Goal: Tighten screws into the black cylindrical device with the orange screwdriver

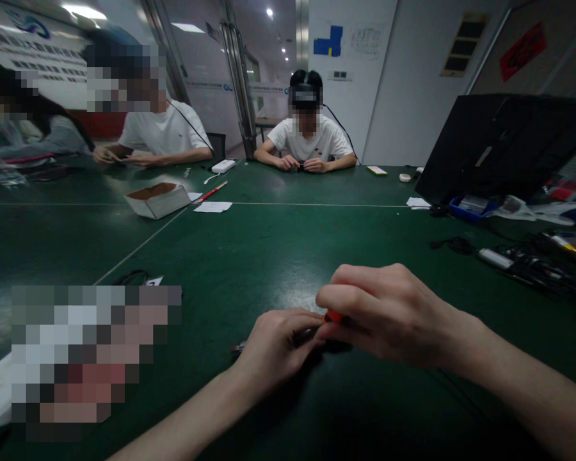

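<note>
Head view shows your left hand [273, 342] and right hand [379, 314] meeting at lower centre of the frame, both pinched shut on a small orange part [333, 315] just above the green counter [269, 256]. You seem mid-fit, joining it to a dark piece that is mostly hidden; next calls for steady alignment.

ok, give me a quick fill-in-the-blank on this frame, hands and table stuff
1. The right hand pinches a small ____ part against the left hand.
2. Both hands work over a ____ table.
3. The open cardboard box lies to the far ____ of the hands.
4. The black laptop stands on the ____ side of the table.

Missing words: orange; green; left; right
</note>
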### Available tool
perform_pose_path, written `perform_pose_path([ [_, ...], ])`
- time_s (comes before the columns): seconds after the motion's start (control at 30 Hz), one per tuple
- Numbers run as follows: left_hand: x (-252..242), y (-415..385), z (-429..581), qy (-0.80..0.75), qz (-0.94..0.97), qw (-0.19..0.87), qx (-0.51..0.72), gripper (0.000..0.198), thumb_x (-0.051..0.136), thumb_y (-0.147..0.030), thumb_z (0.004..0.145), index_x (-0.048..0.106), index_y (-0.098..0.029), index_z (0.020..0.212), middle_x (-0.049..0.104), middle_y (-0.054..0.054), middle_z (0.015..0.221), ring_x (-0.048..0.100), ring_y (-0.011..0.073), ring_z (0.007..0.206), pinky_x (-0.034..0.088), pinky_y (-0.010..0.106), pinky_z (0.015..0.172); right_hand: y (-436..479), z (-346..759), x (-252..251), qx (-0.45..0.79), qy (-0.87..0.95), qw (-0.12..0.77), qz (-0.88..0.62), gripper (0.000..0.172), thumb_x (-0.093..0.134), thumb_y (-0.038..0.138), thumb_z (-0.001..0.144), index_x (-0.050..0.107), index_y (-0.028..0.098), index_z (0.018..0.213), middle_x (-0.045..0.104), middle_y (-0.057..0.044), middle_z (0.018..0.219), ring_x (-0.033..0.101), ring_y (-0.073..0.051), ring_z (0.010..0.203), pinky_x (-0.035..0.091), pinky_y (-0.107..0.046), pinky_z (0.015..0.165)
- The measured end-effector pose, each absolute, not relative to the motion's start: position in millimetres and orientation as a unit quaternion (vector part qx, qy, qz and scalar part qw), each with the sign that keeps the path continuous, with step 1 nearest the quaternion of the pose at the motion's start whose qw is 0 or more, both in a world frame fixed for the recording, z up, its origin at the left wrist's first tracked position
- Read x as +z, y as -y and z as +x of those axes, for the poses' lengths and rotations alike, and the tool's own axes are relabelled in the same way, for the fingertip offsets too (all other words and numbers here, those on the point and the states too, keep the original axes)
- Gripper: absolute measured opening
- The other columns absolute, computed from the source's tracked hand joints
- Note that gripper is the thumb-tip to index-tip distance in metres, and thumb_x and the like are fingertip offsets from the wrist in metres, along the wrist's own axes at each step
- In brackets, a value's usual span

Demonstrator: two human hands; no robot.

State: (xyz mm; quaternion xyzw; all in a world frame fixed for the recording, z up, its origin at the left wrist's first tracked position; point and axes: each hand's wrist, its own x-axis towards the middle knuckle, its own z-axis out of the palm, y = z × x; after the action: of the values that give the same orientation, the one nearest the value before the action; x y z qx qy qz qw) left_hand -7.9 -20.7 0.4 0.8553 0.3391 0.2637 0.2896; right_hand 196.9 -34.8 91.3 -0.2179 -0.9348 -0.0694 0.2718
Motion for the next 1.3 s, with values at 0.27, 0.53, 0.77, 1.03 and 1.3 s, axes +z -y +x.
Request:
perform_pose_path([
  [0.27,0,20,-11,-0.312,0.879,0.264,0.246,0.017,0.060,-0.015,0.086,0.074,-0.021,0.093,0.073,0.004,0.098,0.068,0.0192,0.087,0.054,0.028,0.077,32,201,96,-0.008,0.928,0.256,-0.272,0.028,0.050,0.017,0.093,0.042,0.016,0.120,0.060,-0.005,0.103,0.059,-0.013,0.084,0.044,-0.024,0.061],
  [0.53,6,18,-16,-0.318,0.896,0.251,0.180,0.035,0.061,-0.005,0.077,0.069,-0.025,0.105,0.072,0.000,0.108,0.068,0.0205,0.094,0.052,0.027,0.076,28,200,94,-0.084,0.929,0.268,-0.240,0.018,0.053,0.027,0.095,0.045,0.017,0.108,0.055,0.002,0.082,0.051,-0.010,0.064,0.034,-0.023,0.051],
  [0.77,-2,17,-15,-0.302,0.907,0.228,0.185,0.029,0.056,-0.011,0.087,0.068,-0.024,0.110,0.071,0.003,0.107,0.067,0.0198,0.093,0.052,0.028,0.080,31,202,98,-0.019,0.932,0.259,-0.254,0.030,0.052,0.018,0.091,0.045,0.016,0.120,0.061,-0.008,0.110,0.060,-0.014,0.088,0.045,-0.024,0.064],
  [1.03,-5,16,-15,-0.297,0.911,0.219,0.187,0.027,0.053,-0.014,0.092,0.065,-0.024,0.113,0.069,0.004,0.113,0.067,0.0205,0.096,0.051,0.029,0.082,28,204,96,-0.087,0.921,0.272,-0.267,0.022,0.058,0.025,0.092,0.046,0.018,0.109,0.057,0.001,0.084,0.051,-0.010,0.063,0.034,-0.023,0.051],
  [1.3,-1,17,-15,-0.301,0.911,0.213,0.184,0.028,0.055,-0.012,0.089,0.065,-0.023,0.112,0.069,0.003,0.111,0.066,0.0202,0.094,0.052,0.030,0.082,33,206,102,0.009,0.933,0.250,-0.259,0.026,0.056,0.016,0.087,0.050,0.016,0.112,0.060,-0.004,0.104,0.057,-0.011,0.083,0.041,-0.023,0.062],
])
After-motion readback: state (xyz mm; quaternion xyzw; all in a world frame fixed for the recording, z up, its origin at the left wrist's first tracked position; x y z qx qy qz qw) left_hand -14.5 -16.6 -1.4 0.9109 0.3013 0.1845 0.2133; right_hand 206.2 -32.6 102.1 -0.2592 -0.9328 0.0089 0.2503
